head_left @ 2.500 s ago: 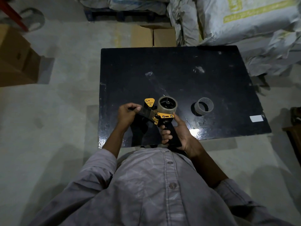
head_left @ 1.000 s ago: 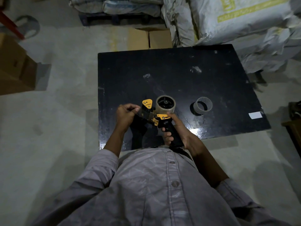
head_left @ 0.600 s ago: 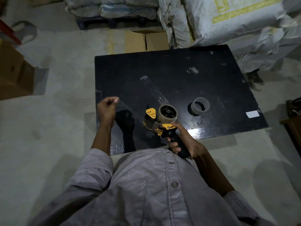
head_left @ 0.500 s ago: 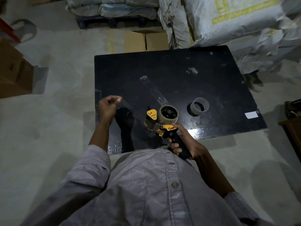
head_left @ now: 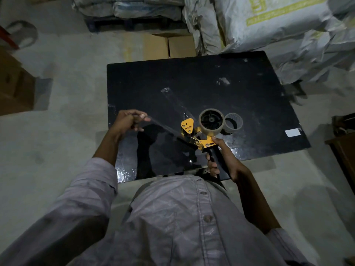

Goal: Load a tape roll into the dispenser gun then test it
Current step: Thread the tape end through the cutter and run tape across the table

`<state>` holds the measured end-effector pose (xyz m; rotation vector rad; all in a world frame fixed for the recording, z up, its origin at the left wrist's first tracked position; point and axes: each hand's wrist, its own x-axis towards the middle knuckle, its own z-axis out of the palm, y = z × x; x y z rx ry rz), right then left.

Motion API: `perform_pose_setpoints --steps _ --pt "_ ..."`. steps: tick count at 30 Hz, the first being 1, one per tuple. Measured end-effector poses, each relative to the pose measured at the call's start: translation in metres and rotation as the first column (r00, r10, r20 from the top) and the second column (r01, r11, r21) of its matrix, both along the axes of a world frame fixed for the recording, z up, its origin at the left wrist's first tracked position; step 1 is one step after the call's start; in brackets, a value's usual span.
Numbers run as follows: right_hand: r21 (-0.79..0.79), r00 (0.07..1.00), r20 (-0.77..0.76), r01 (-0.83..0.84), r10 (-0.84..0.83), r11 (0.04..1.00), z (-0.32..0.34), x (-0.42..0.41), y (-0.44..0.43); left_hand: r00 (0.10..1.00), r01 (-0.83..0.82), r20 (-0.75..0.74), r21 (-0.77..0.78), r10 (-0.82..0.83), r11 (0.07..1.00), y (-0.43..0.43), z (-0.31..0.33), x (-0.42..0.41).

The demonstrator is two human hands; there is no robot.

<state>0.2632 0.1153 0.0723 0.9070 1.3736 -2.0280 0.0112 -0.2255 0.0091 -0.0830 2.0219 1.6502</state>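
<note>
Above the black table (head_left: 211, 83), right hand (head_left: 221, 156) grips the dispenser gun (head_left: 199, 135); left hand (head_left: 127, 121) pinches its clear tape (head_left: 163, 124).

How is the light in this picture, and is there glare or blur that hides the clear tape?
Head view: dim overall. Glare patches brighten the near edge of the black table. The clear tape strip, stretched from the left hand to the dispenser gun, shows only as a faint sheen. The right hand grips the handle. The frame edges curve from the wide lens.
</note>
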Motion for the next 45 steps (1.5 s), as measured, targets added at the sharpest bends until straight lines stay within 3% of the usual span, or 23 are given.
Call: perform_pose_setpoints --steps 5,9,16,24,28,31,35,38,45 --pt "0.037 0.999 -0.011 0.041 -0.041 0.998 0.001 -0.003 -0.005 0.957 0.043 0.285 0.040 -0.052 0.998 -0.001 0.010 -0.007" --pt "0.044 0.998 -0.046 0.051 -0.049 0.998 -0.003 -0.006 -0.006 0.984 0.058 0.176 -0.141 -0.033 0.988 0.002 0.006 -0.013" --pt "0.146 0.997 -0.075 -0.014 0.025 0.989 -0.001 -0.011 -0.005 0.981 0.089 0.182 -0.102 -0.069 0.991 0.002 0.013 -0.026" --pt "0.230 0.988 -0.151 0.059 -0.025 0.971 -0.007 -0.017 -0.001 0.997 -0.020 0.061 -0.269 0.038 0.963 0.010 0.013 -0.049" --pt "0.203 0.985 -0.156 0.110 -0.079 0.973 -0.006 -0.022 -0.004 0.989 0.050 0.146 -0.326 -0.002 0.944 0.016 0.008 -0.051" --pt "0.205 0.986 -0.158 0.092 -0.060 0.974 -0.001 -0.029 -0.007 0.933 0.226 0.347 -0.358 -0.095 0.906 0.023 -0.012 -0.037" --pt "0.234 0.978 -0.203 0.102 -0.054 0.967 0.005 -0.036 -0.008 0.773 0.468 0.594 -0.299 -0.222 0.831 0.043 -0.037 -0.003" --pt "0.239 0.972 -0.232 0.104 -0.047 0.965 0.015 -0.042 -0.009 0.674 0.553 0.668 -0.173 -0.315 0.815 0.056 -0.051 0.026" --pt "0.152 0.956 -0.271 0.159 -0.114 0.975 0.036 -0.047 -0.002 0.641 0.351 0.672 0.173 -0.371 0.920 0.082 -0.062 0.057"
